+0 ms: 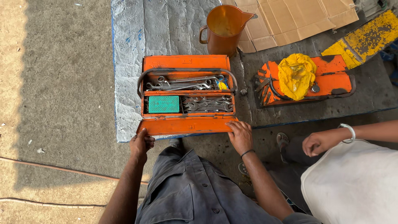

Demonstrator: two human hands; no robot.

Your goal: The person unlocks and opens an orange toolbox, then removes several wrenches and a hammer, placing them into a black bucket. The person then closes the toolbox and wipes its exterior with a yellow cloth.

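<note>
Both hands were on the open toolbox's near edge.

The orange toolbox (187,92) sat opened out on a silver sheet (159,29), on the ground just ahead of the person. The left hand (141,144) gripped the near left corner of the front flap, fingers curled under. The right hand (239,136) lay flat and open on the near right corner. Inside: spanners (188,83) in the rear tray, more spanners and a green box (164,104) in the front one. An orange jug (224,28) stood behind, beside flattened cardboard (290,18). A second toolbox (306,81) lay to the right with a yellow rag (296,75) on top. Another person's hand (317,143), loosely closed, hung near at right.
</note>
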